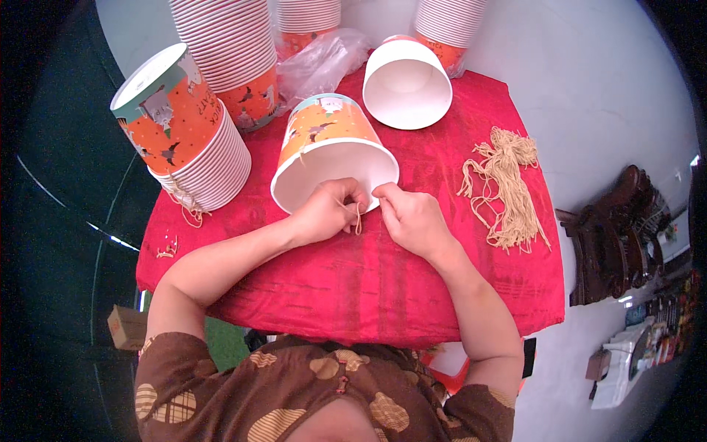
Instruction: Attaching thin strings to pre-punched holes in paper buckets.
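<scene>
An orange paper bucket (331, 121) with printed figures lies on its side on the red cloth, its white mouth toward me. My left hand (333, 209) is closed at the near rim, pinching a tan string (359, 219) whose loop hangs from the fingers. Just to the right, my right hand (412, 219) is closed too, thumb and finger pressed together at the bucket's rim. What lies in that pinch is too small to make out. Another short string end shows on the bucket's far left rim.
A bundle of tan strings (508, 195) lies at right. Upside-down nested buckets (184, 125) stand at left, strings hanging from them. Behind are tall bucket stacks (224, 44), a clear plastic bag (324, 66) and a white-mouthed bucket (407, 85) on its side. The red tablecloth (339, 287) covers the table.
</scene>
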Available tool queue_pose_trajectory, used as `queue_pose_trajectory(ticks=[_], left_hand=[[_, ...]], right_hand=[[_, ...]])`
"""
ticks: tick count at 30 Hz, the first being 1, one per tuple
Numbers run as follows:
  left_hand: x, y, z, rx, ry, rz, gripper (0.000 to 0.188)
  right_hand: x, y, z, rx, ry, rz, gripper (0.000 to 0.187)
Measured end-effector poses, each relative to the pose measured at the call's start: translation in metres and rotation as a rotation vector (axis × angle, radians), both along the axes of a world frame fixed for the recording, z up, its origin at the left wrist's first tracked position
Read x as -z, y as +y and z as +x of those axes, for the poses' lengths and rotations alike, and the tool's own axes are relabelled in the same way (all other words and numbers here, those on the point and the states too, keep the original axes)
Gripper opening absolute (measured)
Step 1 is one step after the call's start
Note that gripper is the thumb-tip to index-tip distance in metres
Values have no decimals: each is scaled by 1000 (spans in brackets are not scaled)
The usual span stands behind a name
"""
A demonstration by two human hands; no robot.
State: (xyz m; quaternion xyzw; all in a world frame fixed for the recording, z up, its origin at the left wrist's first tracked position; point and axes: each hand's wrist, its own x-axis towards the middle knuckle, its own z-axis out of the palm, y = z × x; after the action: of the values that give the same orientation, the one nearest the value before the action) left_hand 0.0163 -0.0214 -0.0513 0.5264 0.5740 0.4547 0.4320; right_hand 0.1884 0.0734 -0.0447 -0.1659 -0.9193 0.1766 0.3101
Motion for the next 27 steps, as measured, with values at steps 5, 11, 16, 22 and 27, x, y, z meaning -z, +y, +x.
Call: queue_pose_trajectory(ticks=[5,11,16,22,27], left_hand=[[1,-12,0,-28,21,14,5],[4,-11,2,-22,-26,57,9],[9,-12,-3,-13,271,227,2],[0,-12,2,-16,461,279,13],[-5,-11,-2,-32,265,147,11]], right_hand=[[7,-6,-6,-57,-13,-46,16],[12,-6,-8,-69,0,-175,11],[14,-7,-10,-88,48,-306,8],[15,-3,-9,-129,78,-466,5],[10,-5,-8,-161,34,-547,4]])
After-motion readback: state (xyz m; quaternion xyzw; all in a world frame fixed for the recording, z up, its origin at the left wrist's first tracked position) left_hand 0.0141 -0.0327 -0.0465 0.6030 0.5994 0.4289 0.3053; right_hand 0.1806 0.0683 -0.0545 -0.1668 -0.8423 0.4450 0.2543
